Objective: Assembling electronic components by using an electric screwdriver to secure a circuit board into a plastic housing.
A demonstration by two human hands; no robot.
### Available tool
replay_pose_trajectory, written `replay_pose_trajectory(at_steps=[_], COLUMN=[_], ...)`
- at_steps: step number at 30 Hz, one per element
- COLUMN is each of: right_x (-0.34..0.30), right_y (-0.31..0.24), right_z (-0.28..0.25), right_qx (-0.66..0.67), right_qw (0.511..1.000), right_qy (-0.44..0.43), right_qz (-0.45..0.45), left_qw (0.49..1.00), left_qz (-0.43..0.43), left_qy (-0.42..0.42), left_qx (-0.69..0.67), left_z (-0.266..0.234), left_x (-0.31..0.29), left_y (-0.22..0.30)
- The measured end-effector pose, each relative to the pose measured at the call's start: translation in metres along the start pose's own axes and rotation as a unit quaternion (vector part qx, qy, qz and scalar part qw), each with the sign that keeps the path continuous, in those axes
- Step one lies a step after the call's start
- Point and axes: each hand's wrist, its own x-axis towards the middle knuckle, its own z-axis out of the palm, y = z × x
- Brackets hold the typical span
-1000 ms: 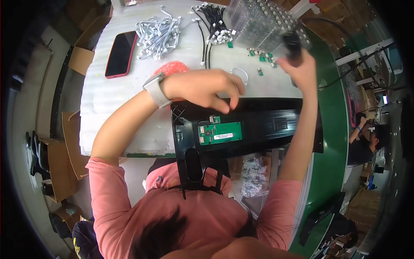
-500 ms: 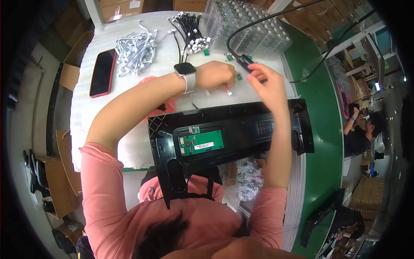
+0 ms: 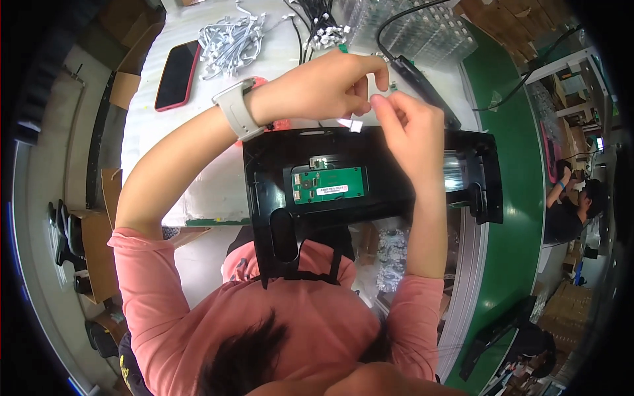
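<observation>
My left hand [image 3: 343, 86], a pale watch on its wrist, is closed above the far edge of a black plastic housing. From below its fingers sticks a short cable with a white plug [image 3: 356, 126]. My right hand [image 3: 416, 129] faces it, thumb and fingertips bent together almost touching the left fingers; whatever they pinch is too small to make out. The black housing [image 3: 389, 191] lies across the table's near edge and my lap. A green circuit board [image 3: 340, 180] sits in its recess, with a smaller board [image 3: 318, 162] beside it.
Behind my right hand lies a long black tool [image 3: 422, 82] with a cord. Farther back are white cables [image 3: 231, 43], black cables [image 3: 323, 26] with white plugs and stacked clear trays [image 3: 422, 39]. A red-cased phone [image 3: 177, 76] lies left. Another person [image 3: 574, 204] sits far right.
My right hand has left the black tool and come close to my left fingers. Both hands have moved nearer the housing, the cable still in the left. The view has shifted.
</observation>
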Motion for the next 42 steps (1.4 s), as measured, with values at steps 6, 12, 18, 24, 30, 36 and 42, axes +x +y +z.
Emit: replay_pose_trajectory(at_steps=[6,12,18,24,30,36,42], right_x=[-0.034,-0.073,-0.098,-0.107,-0.108,-0.108,-0.104], right_y=[-0.034,-0.038,-0.016,-0.005,-0.003,-0.001,-0.007], right_z=[0.027,0.039,0.043,0.039,0.046,0.047,0.05], right_qx=[0.032,0.111,0.075,-0.037,-0.125,-0.091,-0.121], right_qw=[0.996,0.989,0.99,0.989,0.982,0.99,0.988], right_qy=[0.08,-0.092,-0.088,-0.039,0.003,-0.029,-0.063], right_qz=[-0.027,0.024,0.083,0.138,0.142,0.102,0.073], left_qw=[0.928,0.913,0.892,0.877,0.888,0.889,0.9], left_qz=[0.178,0.156,-0.002,-0.036,-0.056,-0.023,0.094], left_qy=[0.186,0.064,-0.087,-0.086,-0.107,-0.129,-0.08], left_qx=[0.27,0.371,0.443,0.471,0.443,0.44,0.419], left_z=[0.03,0.029,0.039,0.046,0.046,0.043,0.048], left_x=[-0.06,-0.106,-0.11,-0.107,-0.104,-0.102,-0.097], left_y=[0.016,0.029,0.016,0.016,0.018,0.014,0.011])
